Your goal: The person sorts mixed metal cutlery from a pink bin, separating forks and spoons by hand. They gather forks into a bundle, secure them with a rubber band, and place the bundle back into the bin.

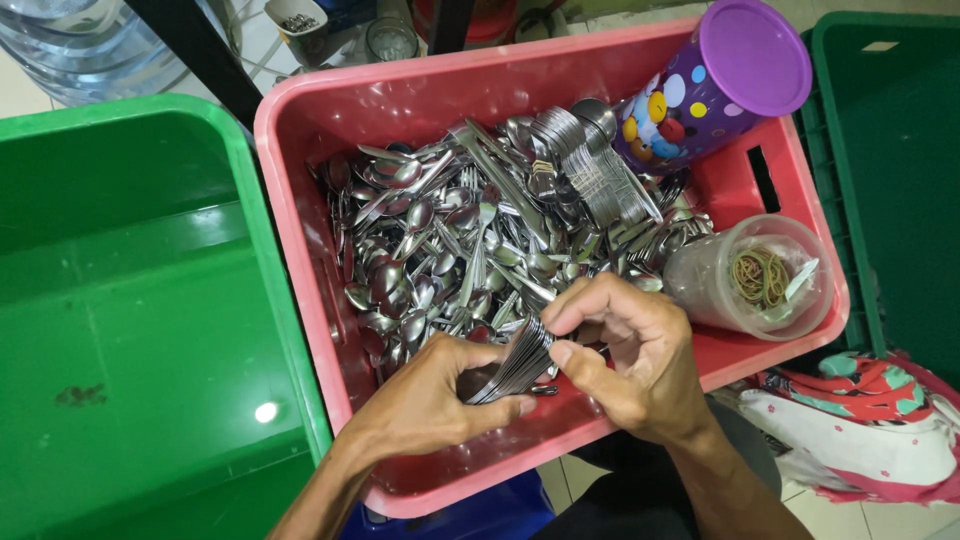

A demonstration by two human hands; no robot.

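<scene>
We see the left hand (425, 400) wrapped around a tight stack of metal spoons (515, 362), fingers closed on it at 6 o'clock in the pink crate (300, 190). The right hand (625, 355) pinches the stack's top edge between thumb and fingers. Loose cutlery (450, 240) fills the crate's middle. At 1 o'clock leans a purple lidded can (715, 85); at 3 o'clock, a clear cup of rubber bands (755, 280). A green bin (130, 320) sits at 9 o'clock
</scene>
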